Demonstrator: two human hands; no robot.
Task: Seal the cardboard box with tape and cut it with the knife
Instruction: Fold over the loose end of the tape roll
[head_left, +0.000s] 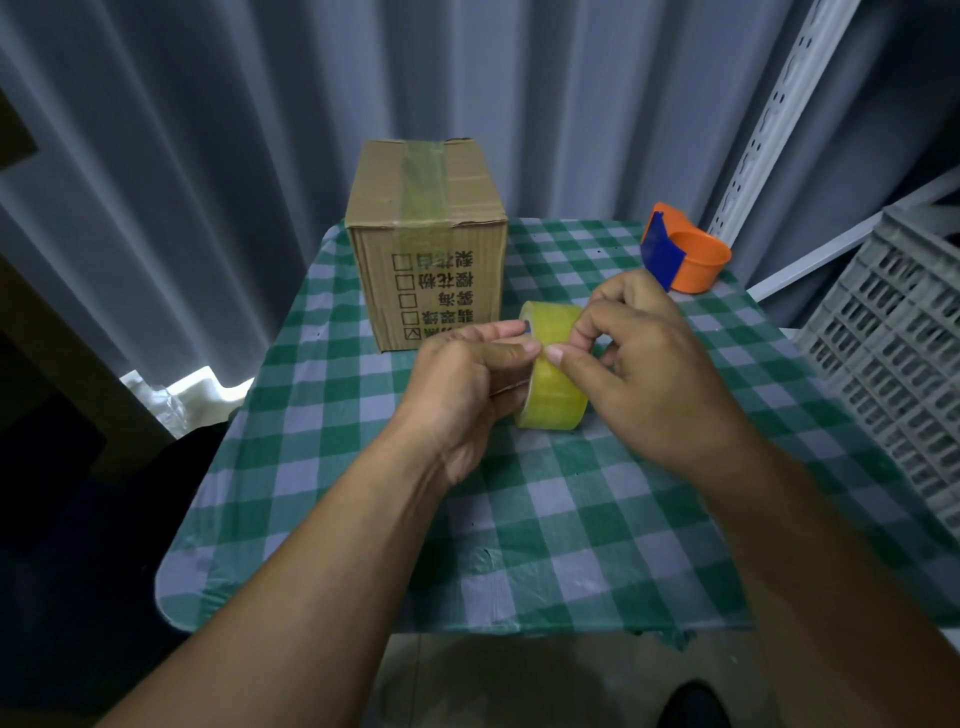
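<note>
Both hands are holding a glossy yellow-green tape roll (553, 371) above the middle of the table (363, 519), which is wearing a green-and-white checked cloth. The left hand (467, 384) is pinching the roll's outer face between thumb and fingers; the right hand (644, 364) is gripping its rim, thumb pressing beside the left thumb. The corrugated brown box (426, 244) is standing behind, a tape strip running over its closed top. An orange plastic dispenser (685, 249) is sitting at the far right. The roll's core is hidden.
</note>
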